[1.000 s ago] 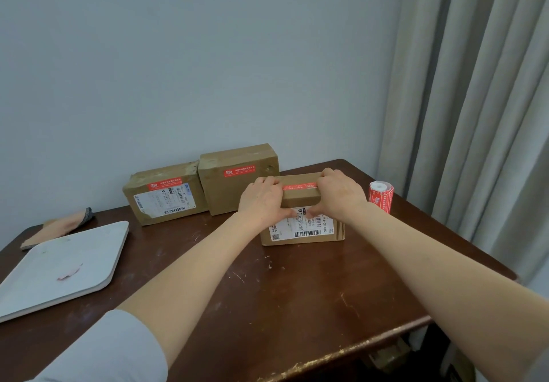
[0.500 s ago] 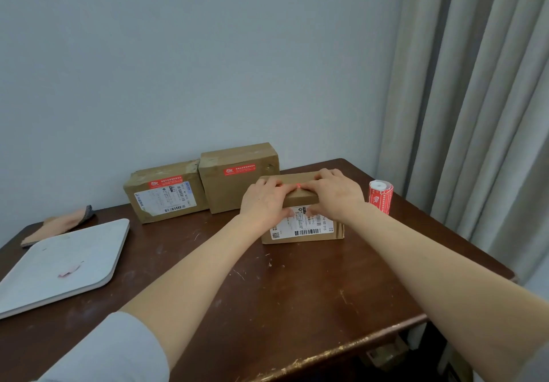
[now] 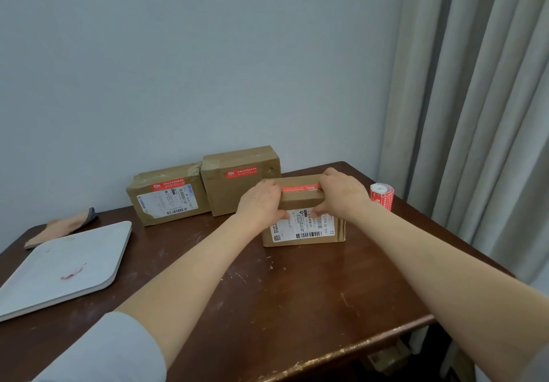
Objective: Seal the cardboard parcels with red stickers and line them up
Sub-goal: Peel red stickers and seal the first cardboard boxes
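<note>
Cardboard parcel (image 3: 303,230) stands upright near the desk's (image 3: 267,292) far right corner, a red sticker (image 3: 300,187) along its top edge, the left hand (image 3: 261,203) and right hand (image 3: 341,194) each curled tight over one end of its top, the sticker roll (image 3: 382,195) near at the right edge.

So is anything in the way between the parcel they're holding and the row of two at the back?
Nothing visible. The left hand and right hand grip the front parcel; only bare table lies between it and the spot beside the back row's right-hand parcel. The sticker roll stands off to the right.
</note>
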Demonstrator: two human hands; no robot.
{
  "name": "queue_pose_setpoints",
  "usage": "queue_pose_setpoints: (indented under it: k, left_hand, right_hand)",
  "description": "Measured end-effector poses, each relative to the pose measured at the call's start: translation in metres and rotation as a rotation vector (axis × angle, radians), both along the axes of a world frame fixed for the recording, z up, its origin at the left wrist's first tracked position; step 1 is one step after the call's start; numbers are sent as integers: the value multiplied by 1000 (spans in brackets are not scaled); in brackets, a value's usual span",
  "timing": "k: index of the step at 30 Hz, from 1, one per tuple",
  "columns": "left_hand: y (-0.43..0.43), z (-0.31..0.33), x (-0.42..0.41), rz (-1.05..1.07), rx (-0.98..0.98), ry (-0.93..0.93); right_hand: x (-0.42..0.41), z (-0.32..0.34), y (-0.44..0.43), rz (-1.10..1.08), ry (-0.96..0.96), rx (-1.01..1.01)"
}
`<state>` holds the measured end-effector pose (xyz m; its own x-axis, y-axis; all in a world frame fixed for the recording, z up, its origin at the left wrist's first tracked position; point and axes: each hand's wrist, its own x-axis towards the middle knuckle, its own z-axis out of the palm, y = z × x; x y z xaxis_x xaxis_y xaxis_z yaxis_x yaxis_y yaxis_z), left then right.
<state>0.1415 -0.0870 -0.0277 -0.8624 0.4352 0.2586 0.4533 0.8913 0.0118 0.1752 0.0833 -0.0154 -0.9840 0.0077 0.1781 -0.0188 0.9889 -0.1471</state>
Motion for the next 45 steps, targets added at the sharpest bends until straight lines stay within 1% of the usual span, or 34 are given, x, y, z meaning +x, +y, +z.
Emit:
queue_pose_setpoints:
  k: [3,8,11,16,25,33,40,45]
  left_hand:
    - [4,1,2,-7,-9,28]
    - [11,-5,4,-3,-130,119]
    - [13,-7,2,7,-115,147]
    - [9,-4,2,18,-121,125]
    - [5,-6,2,21,-48,81]
    - [3,-9,5,-34,-38,79]
    - [-1,-4,1,-25,9,24]
    - [-1,-2,0,-23,38,-9]
  right_hand:
    - [-2,-3,-2,22,13,46]
    - [-3,-7,-9,44,4,170]
    - [-4,-8,-9,41,12,151]
    - [-6,-8,-6,0,16,101]
    - [-4,-9,2,20,28,11]
    - [0,-9,-1,62,23,24]
    - [0,-6,2,33,31,-4]
    - [1,-3,2,6,31,22]
